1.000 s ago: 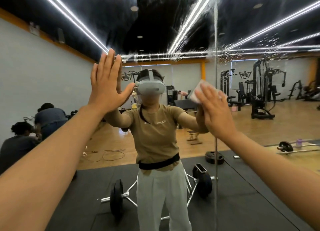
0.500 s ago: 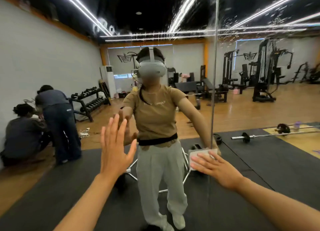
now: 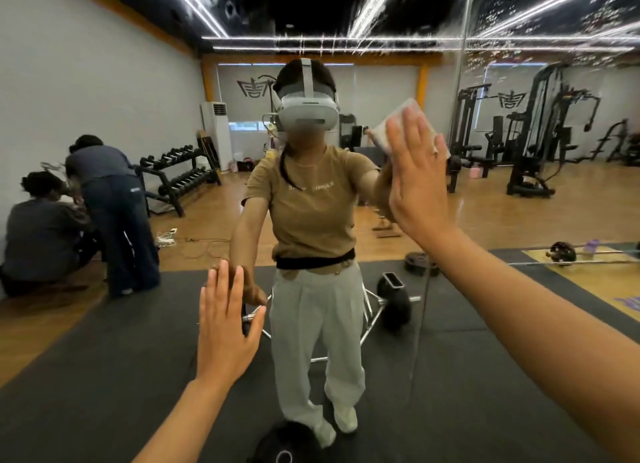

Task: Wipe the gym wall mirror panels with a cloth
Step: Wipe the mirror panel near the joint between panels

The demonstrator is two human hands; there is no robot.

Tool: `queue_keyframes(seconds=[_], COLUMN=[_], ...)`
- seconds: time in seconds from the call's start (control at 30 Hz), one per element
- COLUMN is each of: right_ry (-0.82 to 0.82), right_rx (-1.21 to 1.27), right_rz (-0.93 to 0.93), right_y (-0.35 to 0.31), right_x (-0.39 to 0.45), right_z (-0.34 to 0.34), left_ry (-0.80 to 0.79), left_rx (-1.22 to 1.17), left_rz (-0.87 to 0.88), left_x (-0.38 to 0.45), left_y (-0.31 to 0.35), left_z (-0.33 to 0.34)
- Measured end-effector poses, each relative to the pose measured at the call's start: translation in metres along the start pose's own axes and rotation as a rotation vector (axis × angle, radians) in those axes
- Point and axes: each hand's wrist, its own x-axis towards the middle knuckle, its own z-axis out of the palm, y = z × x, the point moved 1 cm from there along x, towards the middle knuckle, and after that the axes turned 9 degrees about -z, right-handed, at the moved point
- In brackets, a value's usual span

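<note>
Currently, the right hand point(image 3: 417, 182) presses the cloth point(image 3: 398, 124) flat against the mirror panel point(image 3: 346, 29) at about head height, just left of the vertical seam point(image 3: 462, 81) between panels. Its fingers are straight and held close together, laid over the cloth so that only the cloth's upper and left edges show past them. Half a second earlier this hand and cloth were low on the glass, near waist level of the reflection; one second earlier they were high again. The change indicates a repeated vertical stroke along the strip beside the seam, so wiping of this panel is judged to be in progress and not complete.

The left hand point(image 3: 227, 324) is flat and low on the glass, fingers straight and nearly together, thumb set apart, holding nothing. It appears to brace the body against the panel; actual contact with the glass cannot be confirmed. It was high one second ago and has dropped to its present level.

Smears and droplet marks remain on the upper part of the glass, above the present reach of the cloth.

Containers: no bucket, spray bottle or other vessel is visible, so no contents can be reported.
</note>
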Motion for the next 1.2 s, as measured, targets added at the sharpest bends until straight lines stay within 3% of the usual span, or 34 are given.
queue_keyframes(seconds=[0.13,0.23,0.4,0.47,0.53,0.63,0.8,0.87,0.93,1.03,1.2], right_ry=[0.061,-0.171,-0.689,-0.776,-0.698,-0.427,0.036,0.131,0.163,0.009,-0.693], right_rx=[0.026,-0.038,-0.394,-0.459,-0.449,-0.318,-0.074,-0.068,-0.061,-0.054,-0.341], right_rz=[-0.045,-0.341,-0.999,-1.157,-1.204,-0.998,-0.303,-0.172,-0.164,-0.402,-1.071], right_y=[-0.026,-0.042,-0.041,-0.033,-0.029,-0.035,-0.059,-0.071,-0.086,-0.110,-0.126], right_x=[-0.027,-0.119,-0.260,-0.264,-0.243,-0.156,0.018,0.043,0.032,-0.041,-0.219], right_z=[0.035,0.067,0.088,0.088,0.089,0.077,0.036,0.041,0.055,0.088,0.129], left_ry=[0.003,0.011,0.020,0.021,0.020,0.031,0.051,0.062,0.072,0.075,0.030], left_rx=[0.010,0.032,0.070,0.093,0.099,0.088,0.093,0.090,0.082,0.074,0.156], left_rz=[0.008,0.021,0.011,0.008,0.009,0.022,0.019,0.033,0.052,0.088,0.117], left_x=[0.002,0.002,0.002,0.003,0.002,0.003,0.004,0.004,0.004,0.004,0.006], left_y=[-0.001,-0.003,-0.002,-0.001,-0.002,-0.003,-0.003,-0.004,-0.005,-0.012,-0.022], left_z=[0.000,-0.001,0.002,0.003,0.004,0.004,0.006,0.004,0.003,0.002,-0.006])
